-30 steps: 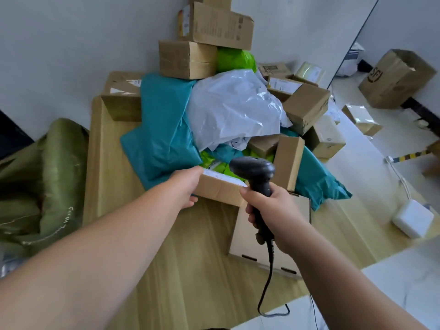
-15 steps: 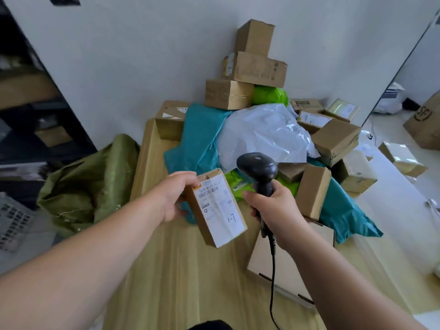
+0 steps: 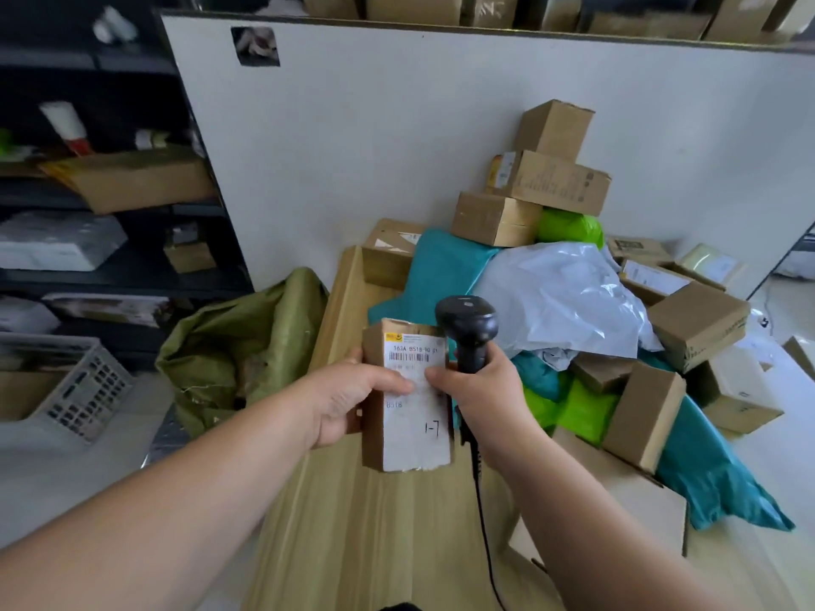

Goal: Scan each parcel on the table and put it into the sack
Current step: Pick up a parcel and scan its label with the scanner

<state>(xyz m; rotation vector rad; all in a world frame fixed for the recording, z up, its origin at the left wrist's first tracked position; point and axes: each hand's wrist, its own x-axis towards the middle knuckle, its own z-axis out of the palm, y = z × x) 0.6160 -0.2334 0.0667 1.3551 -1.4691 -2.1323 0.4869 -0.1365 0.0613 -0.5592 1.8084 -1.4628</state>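
My left hand grips a small brown cardboard parcel upright above the wooden table, its white barcode label facing me and my thumb across the label. My right hand holds a black handheld scanner right beside the parcel, its thumb touching the label's edge. The scanner's cable hangs down over the table. An olive-green sack slumps open on the floor left of the table. A heap of parcels, brown boxes plus teal, white and green mailer bags, covers the table's far and right part.
A white partition wall stands behind the table. Dark shelving with boxes and packages fills the left. A grey plastic crate sits on the floor at far left. A flat cardboard box lies at the table's near right.
My left hand pulled the small parcel out of the heap, lifted it and turned it upright with the label toward me. My right hand brought the scanner up beside it. The view tilted up and left.
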